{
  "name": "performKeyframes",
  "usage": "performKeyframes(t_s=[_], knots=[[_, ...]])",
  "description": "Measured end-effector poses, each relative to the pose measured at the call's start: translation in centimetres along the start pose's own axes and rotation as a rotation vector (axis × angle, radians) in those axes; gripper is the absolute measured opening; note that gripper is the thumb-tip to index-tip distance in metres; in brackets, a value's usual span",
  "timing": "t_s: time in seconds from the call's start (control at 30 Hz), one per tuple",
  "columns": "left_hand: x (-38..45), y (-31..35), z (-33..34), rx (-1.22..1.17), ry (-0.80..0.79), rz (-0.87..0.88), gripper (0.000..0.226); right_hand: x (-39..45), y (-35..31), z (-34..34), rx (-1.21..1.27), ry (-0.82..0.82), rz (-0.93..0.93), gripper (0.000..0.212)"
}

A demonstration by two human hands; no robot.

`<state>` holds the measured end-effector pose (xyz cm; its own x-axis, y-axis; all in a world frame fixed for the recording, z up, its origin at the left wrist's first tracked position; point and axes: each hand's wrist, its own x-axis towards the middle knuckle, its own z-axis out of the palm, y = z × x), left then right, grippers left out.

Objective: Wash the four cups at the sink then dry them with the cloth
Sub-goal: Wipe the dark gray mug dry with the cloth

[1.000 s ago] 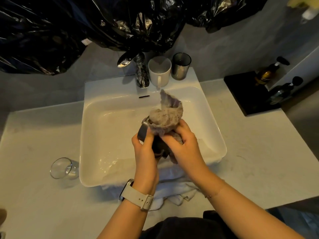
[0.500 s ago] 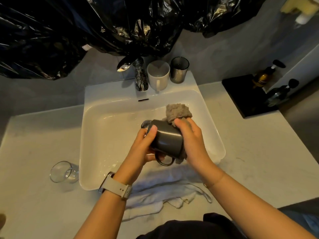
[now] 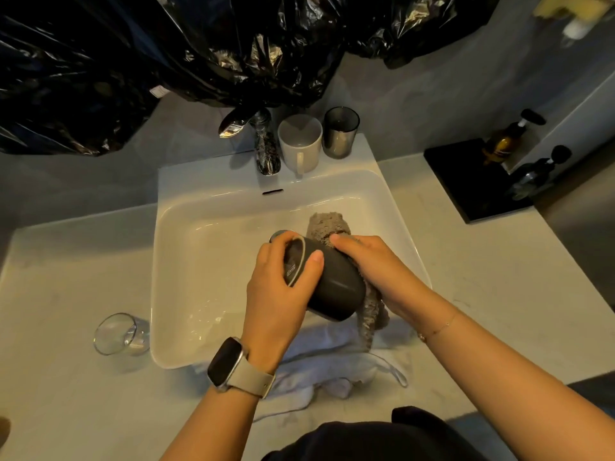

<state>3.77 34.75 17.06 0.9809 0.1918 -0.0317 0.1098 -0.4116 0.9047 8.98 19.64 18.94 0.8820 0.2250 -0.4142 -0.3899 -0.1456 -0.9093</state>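
A dark grey mug point(image 3: 336, 284) lies on its side over the white sink point(image 3: 206, 261), base turned toward the left. My left hand point(image 3: 283, 287) grips that base end. My right hand point(image 3: 376, 271) presses a grey cloth point(image 3: 327, 226) against the mug's right side, and the cloth's tail point(image 3: 371, 314) hangs below. A white mug point(image 3: 299, 143) and a smoky glass tumbler point(image 3: 340, 132) stand upright on the sink ledge beside the tap. A clear glass point(image 3: 118, 334) lies tipped on the counter left of the sink.
The chrome tap point(image 3: 264, 144) rises at the back of the sink. A white towel point(image 3: 332, 371) lies crumpled at the sink's front edge. A black tray point(image 3: 466, 181) with two pump bottles sits at the right. Black plastic sheeting point(image 3: 166, 54) hangs over the wall.
The mug has turned so its base faces left and the handle is out of sight. The cloth has come off the mug's top and now lies along its right side.
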Motion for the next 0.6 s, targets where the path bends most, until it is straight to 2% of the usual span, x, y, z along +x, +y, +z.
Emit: performKeyframes(t_s=[0.1, 0.17, 0.23, 0.3, 0.33, 0.4, 0.47, 0.6], knots=[[0.1, 0.1, 0.1, -0.057, -0.027, -0.026, 0.056, -0.4, -0.3, -0.1, -0.296, -0.001, -0.109, 0.038], [0.2, 0.1, 0.1, -0.053, -0.052, -0.039, 0.057, -0.7, -1.4, 0.2, -0.427, -0.021, -0.211, 0.033], [0.3, 0.1, 0.1, -0.018, -0.056, -0.047, 0.06, -0.4, -2.7, 0.5, -0.426, -0.101, -0.207, 0.031], [0.2, 0.2, -0.2, 0.017, -0.026, -0.058, 0.061, 0.5, -3.2, 0.3, -0.277, -0.201, -0.095, 0.031], [0.2, 0.2, -0.3, 0.026, -0.01, -0.067, 0.058, 0.8, -3.1, 0.3, -0.214, -0.234, -0.046, 0.031], [0.5, 0.1, -0.4, -0.045, 0.001, -0.127, 0.043, 1.1, -2.4, 0.3, -0.246, -0.233, -0.053, 0.034], [0.6, -0.2, -0.4, -0.209, -0.004, -0.262, 0.031, 0.8, -1.0, -0.1, -0.302, -0.198, -0.102, 0.036], [0.2, -0.8, -0.6, -0.658, -0.006, -0.703, 0.043, -1.0, 0.2, -1.6, -0.275, -0.164, -0.128, 0.03]])
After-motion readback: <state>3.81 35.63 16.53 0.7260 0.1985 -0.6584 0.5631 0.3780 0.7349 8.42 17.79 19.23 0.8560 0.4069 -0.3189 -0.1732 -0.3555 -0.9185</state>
